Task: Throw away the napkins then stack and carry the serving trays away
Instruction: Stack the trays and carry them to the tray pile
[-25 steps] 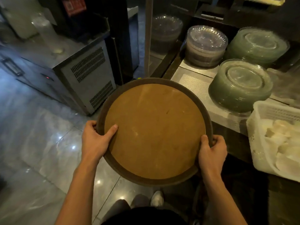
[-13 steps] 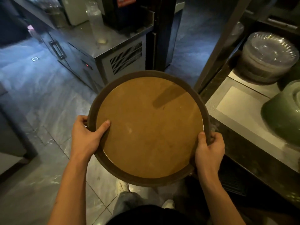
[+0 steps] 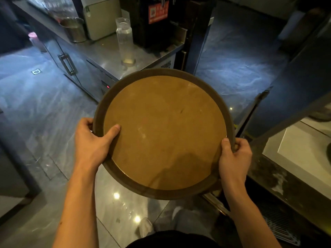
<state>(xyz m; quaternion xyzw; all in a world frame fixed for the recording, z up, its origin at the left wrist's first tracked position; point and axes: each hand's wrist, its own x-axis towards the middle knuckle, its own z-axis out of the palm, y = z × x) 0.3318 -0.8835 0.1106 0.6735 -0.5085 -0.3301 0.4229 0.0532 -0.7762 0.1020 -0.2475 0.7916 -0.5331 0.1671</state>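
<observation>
A dim service area with a glossy grey marble-tiled floor (image 3: 44,111) fills the head view, small ceiling lights reflected in the tiles near the person's feet. At upper left runs a long stainless-steel desk (image 3: 100,51) with cabinet doors and a bar handle on its front. On it stand a tall clear plastic pitcher (image 3: 125,42), a round metal pot (image 3: 73,29) further back, and a black machine with a red sticker (image 3: 157,13) at the desk's far end. At the right edge, a pale counter top (image 3: 300,149) sits behind a slanting metal post.

In the middle of the view, held above the floor, is a round brown serving tray with a darker raised rim (image 3: 164,135). Its flat surface is bare and slightly scuffed. Whether more trays are stacked beneath it cannot be told.

The left hand (image 3: 93,140) grips the tray's left rim, thumb lying on the inner surface and fingers curled under the edge. The right hand (image 3: 232,156) clasps the lower right rim, thumb on top and fingers wrapped around the outside. Both forearms are bare.
</observation>
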